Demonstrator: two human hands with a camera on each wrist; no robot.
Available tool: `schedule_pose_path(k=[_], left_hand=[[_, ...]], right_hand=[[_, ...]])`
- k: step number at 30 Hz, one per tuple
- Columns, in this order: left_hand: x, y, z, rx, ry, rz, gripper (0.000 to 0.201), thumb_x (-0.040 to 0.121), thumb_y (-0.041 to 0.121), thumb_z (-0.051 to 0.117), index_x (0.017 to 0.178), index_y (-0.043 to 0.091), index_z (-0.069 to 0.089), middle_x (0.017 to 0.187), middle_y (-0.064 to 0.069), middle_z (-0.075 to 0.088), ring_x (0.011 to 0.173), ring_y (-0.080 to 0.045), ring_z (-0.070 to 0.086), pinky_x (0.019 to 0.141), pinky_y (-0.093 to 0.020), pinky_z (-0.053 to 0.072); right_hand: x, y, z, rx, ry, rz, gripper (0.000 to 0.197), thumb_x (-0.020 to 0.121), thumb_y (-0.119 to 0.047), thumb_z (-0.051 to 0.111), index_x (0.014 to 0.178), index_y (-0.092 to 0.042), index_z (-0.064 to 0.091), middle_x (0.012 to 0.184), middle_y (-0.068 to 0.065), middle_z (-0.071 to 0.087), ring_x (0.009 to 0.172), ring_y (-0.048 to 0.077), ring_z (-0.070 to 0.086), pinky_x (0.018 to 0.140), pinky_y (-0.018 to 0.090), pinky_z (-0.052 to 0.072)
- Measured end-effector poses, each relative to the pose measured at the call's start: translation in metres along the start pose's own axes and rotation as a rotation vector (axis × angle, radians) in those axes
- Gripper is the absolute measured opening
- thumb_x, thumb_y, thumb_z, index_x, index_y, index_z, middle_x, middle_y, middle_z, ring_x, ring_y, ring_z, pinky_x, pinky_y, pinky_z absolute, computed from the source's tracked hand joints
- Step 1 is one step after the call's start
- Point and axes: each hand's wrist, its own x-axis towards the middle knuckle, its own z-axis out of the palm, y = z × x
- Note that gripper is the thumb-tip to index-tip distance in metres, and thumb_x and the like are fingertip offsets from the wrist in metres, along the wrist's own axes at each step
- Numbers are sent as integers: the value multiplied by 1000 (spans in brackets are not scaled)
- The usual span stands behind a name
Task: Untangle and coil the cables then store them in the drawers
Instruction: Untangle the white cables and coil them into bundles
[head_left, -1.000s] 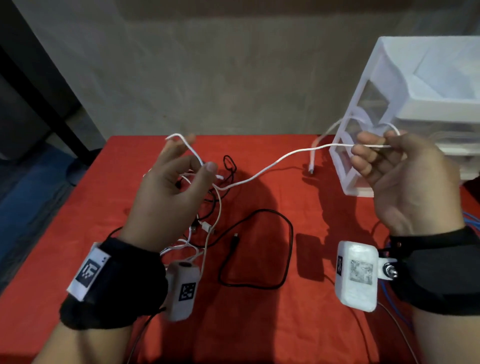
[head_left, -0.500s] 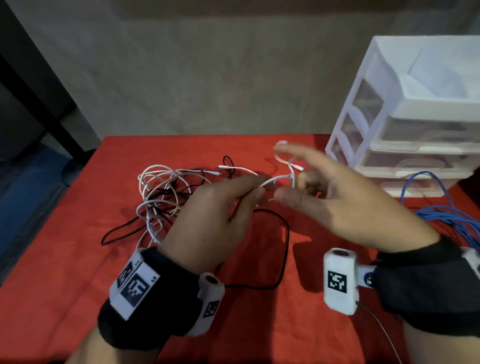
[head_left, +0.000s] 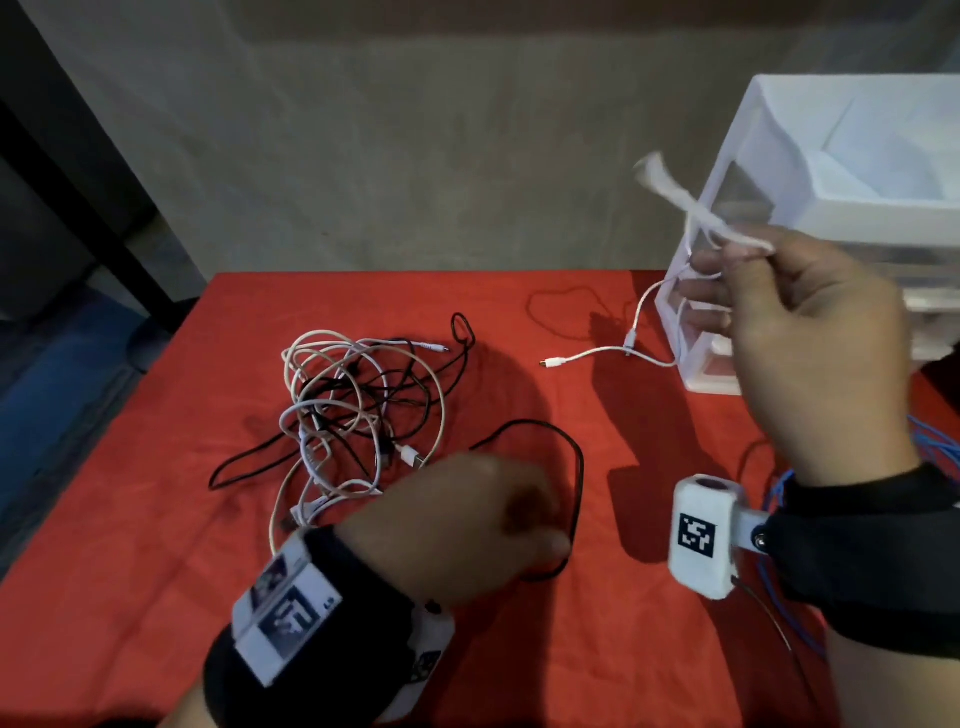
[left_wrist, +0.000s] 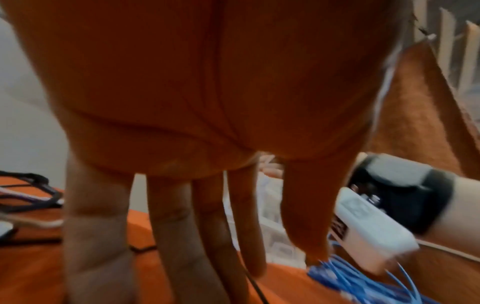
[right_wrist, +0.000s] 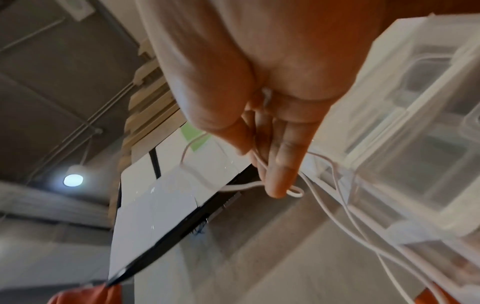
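White cable raised in my right hand; left hand idle over the bench.

My right hand (head_left: 810, 332), at 2 o'clock, has its fingers (right_wrist: 281, 164) curled round a folded white cable (head_left: 691, 208); its two plug ends trail down to the red bench (head_left: 156, 519) just beside the clear drawer unit (head_left: 852, 171) at 1 o'clock. My left hand (head_left: 467, 525), at 6 o'clock, is blurred in the head view; the left wrist view shows its fingers (left_wrist: 171, 226) straight, released and grasping nothing. A tangle of white and black cables (head_left: 353, 410) lies at 10 o'clock, well apart from the drawer unit. A loose black cable (head_left: 566, 447) loops beside my left hand. Blue cable (left_wrist: 358, 281) lies at 4 o'clock near my right wrist.
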Motion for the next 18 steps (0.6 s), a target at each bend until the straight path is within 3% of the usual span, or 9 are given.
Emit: schedule_pose_path(k=[2, 3, 6, 9, 11, 13, 15, 18], left_hand=[[0, 2, 8, 126, -82, -1, 37, 83, 60, 66, 111, 36, 63, 103, 17, 67, 92, -2, 62, 85, -32, 53], [0, 3, 9, 156, -91, -13, 39, 81, 61, 67, 111, 36, 62, 105, 16, 66, 95, -4, 62, 86, -33, 53], [0, 7, 10, 223, -103, -46, 40, 79, 57, 71, 109, 34, 63, 106, 13, 65, 98, -7, 61, 86, -31, 51], [1, 9, 10, 255, -109, -44, 33, 80, 51, 72, 109, 35, 64, 108, 14, 65, 102, -8, 61, 84, -29, 49], [1, 10, 11, 277, -101, -43, 29, 83, 48, 70, 108, 37, 65, 108, 14, 66, 103, -8, 61, 84, -28, 49], [0, 9, 13, 284, -86, -34, 25, 86, 45, 66, 109, 36, 65, 108, 13, 67, 102, -9, 62, 85, -28, 50], [0, 6, 10, 242, -47, -12, 21, 88, 42, 62, 107, 34, 65, 101, 12, 68, 94, -9, 63, 82, -28, 51], [-3, -3, -10, 63, 104, 11, 5, 92, 32, 60, 94, 28, 59, 75, 14, 62, 68, -3, 55, 66, -20, 42]], right_hand=[[-1, 7, 0, -185, -47, -54, 27, 99, -27, 54, 116, -23, 74, 94, -1, 77, 87, 17, 75, 85, 43, 61], [-1, 9, 0, -283, -106, -75, 28, 97, -31, 55, 117, -26, 74, 96, -3, 78, 88, 16, 74, 87, 41, 60], [-8, 12, 0, -571, -401, -36, 30, 98, -23, 59, 124, -27, 72, 102, -4, 75, 92, 14, 68, 79, 17, 46], [-18, 13, 2, -781, -651, 16, 43, 97, -21, 57, 138, -35, 60, 112, -1, 73, 100, 19, 67, 79, 23, 41], [-20, 10, 1, -790, -732, 103, 56, 95, -16, 52, 143, -44, 51, 98, -10, 70, 83, 8, 64, 72, 24, 44], [-17, 3, -1, -771, -718, 139, 62, 92, -14, 50, 143, -49, 46, 87, -13, 66, 67, 0, 59, 63, 21, 42], [-15, -1, -2, -777, -622, 102, 57, 93, -18, 51, 143, -45, 47, 93, -5, 70, 73, 4, 60, 69, 27, 44], [-13, -2, -6, -841, -491, 44, 45, 95, -27, 54, 139, -36, 49, 99, 2, 73, 98, 32, 65, 83, 40, 51]])
